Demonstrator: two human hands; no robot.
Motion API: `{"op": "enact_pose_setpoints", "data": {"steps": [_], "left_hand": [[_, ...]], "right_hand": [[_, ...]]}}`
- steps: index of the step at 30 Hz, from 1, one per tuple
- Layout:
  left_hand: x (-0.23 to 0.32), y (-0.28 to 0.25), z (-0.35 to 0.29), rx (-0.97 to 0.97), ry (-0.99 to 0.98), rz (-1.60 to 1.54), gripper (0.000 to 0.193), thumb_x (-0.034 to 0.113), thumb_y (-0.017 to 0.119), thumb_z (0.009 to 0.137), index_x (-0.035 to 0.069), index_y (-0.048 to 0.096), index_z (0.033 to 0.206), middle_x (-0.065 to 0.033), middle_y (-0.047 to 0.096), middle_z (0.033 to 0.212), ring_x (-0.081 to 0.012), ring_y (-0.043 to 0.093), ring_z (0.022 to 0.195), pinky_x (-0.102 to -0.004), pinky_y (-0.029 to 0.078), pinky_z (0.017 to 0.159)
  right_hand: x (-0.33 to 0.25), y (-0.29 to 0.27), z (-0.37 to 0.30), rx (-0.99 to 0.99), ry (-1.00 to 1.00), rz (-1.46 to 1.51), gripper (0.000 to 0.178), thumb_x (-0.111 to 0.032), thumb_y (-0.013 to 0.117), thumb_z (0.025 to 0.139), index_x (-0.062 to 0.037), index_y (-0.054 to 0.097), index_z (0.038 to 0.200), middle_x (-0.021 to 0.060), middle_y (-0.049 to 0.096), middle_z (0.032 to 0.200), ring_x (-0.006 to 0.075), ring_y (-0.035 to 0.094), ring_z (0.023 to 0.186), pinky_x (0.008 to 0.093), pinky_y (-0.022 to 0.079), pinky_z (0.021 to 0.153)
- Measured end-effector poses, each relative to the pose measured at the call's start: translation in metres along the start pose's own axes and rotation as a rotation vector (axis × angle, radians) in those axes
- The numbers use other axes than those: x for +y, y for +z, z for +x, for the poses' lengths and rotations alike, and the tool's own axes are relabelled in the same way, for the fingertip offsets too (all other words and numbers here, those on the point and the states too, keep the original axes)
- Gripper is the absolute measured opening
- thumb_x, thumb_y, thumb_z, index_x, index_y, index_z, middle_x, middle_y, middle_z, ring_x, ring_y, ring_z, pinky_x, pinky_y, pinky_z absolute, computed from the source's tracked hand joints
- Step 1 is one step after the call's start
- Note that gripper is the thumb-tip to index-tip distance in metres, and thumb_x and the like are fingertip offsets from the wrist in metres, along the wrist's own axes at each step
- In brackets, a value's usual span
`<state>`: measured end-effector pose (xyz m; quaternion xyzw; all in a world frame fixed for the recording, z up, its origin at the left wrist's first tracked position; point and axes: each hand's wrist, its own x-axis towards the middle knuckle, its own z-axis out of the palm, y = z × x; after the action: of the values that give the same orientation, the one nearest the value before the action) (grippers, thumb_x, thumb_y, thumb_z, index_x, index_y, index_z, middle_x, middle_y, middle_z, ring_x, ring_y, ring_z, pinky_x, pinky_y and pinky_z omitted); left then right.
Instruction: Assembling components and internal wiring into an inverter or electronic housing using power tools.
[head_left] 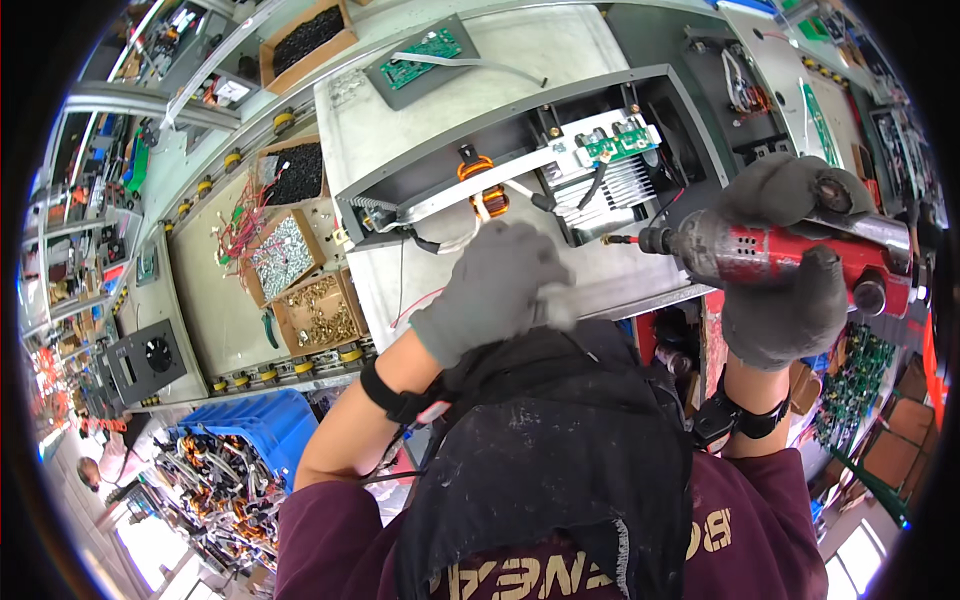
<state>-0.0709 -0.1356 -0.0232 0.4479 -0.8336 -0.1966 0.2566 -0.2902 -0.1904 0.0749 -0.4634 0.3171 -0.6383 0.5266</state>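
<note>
Right grip [785, 308] clasps a red power driver [772, 253].

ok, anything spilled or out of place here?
Yes: red and green wires lie in a loose tangle beside the silver fasteners; it looks untidy because those are boxed. No obvious damage shows on the open grey case.

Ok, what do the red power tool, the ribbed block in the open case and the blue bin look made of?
Red power tool: hard plastic or painted metal, can't tell which; semi-gloss red, visibly scuffed toward the front.
Ribbed block: probably bare aluminium, satin; pale silver with a metallic sheen.
Blue bin: likely moulded plastic, smooth; even, saturated colour.
</note>
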Motion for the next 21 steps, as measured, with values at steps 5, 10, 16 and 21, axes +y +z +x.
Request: {"op": "enact_pose_setpoints", "data": {"steps": [5,10,16,21], "left_hand": [[0.007,0.018,-0.004,-0.268,0.105,-0.075,0.017,0.026,0.071,0.070,0.017,0.061,0.080,-0.0008,0.054,0.074,-0.0196,0.057,0.076,-0.0336,0.042,0.072],[0.020,0.026,0.027,0.167,-0.241,-0.088,0.011,0.018,0.067,0.078,0.011,0.061,0.084,-0.0057,0.061,0.078,-0.0245,0.059,0.072,-0.0361,0.045,0.066],[0.020,0.020,0.058,0.184,-0.536,-0.277,0.016,0.021,0.057,0.091,0.005,0.061,0.091,-0.0106,0.063,0.077,-0.0260,0.063,0.070,-0.0323,0.048,0.062],[0.016,0.018,0.071,0.203,-0.603,-0.309,0.015,0.019,0.058,0.090,0.004,0.061,0.091,-0.0111,0.064,0.078,-0.0251,0.063,0.070,-0.0327,0.048,0.063]], "right_hand": [[-0.009,-0.014,0.009,-0.036,-0.053,0.056,0.039,-0.028,0.061,0.081,-0.0063,0.049,0.111,0.0082,0.048,0.093,0.0231,0.046,0.085,0.0348,0.042,0.075],[-0.019,-0.049,0.027,-0.013,-0.211,-0.033,0.036,-0.029,0.055,0.085,0.0003,0.053,0.106,0.0156,0.059,0.095,0.0282,0.057,0.085,0.0397,0.047,0.075],[-0.019,-0.045,0.042,-0.008,-0.343,-0.063,0.037,-0.029,0.055,0.085,0.0020,0.053,0.104,0.0181,0.059,0.093,0.0290,0.059,0.083,0.0410,0.048,0.075],[-0.002,-0.038,0.045,-0.032,-0.285,-0.110,0.038,-0.030,0.059,0.080,-0.0029,0.054,0.106,0.0124,0.058,0.096,0.0263,0.054,0.088,0.0410,0.044,0.081]]}}
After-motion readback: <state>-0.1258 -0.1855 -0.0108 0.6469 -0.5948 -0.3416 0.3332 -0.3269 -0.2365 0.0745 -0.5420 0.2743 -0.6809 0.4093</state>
